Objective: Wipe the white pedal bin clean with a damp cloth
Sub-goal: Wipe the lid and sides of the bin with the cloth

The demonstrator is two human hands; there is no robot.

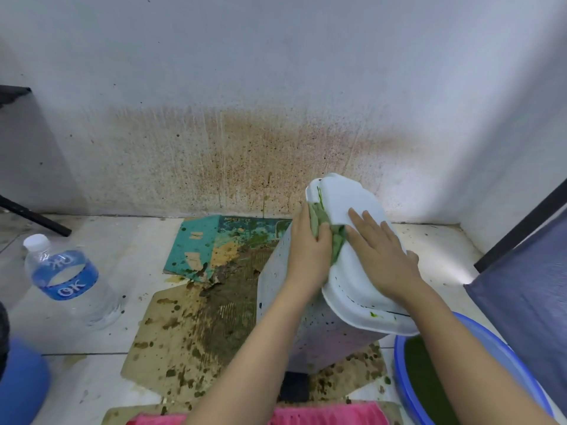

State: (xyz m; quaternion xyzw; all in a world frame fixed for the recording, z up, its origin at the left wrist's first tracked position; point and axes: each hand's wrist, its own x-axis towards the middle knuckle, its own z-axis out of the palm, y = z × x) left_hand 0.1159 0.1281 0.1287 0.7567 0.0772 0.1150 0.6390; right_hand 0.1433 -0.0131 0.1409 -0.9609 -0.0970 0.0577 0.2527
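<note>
The white pedal bin (310, 332) stands on stained cardboard, its speckled body tilted, its black pedal (295, 384) at the bottom front. Its white lid (346, 197) carries green smears near both ends. My left hand (308, 240) grips a green damp cloth (336, 237) against the lid's left edge. My right hand (380, 250) lies flat on top of the lid, fingers straight and spread, thumb over the right rim.
A plastic water bottle (66, 280) stands on the tiled floor at left. A blue basin (497, 342) with green water sits at the lower right. Dirty cardboard (184, 329) covers the floor under the bin. The stained wall (245, 148) rises right behind. Dark fabric (527, 296) hangs at right.
</note>
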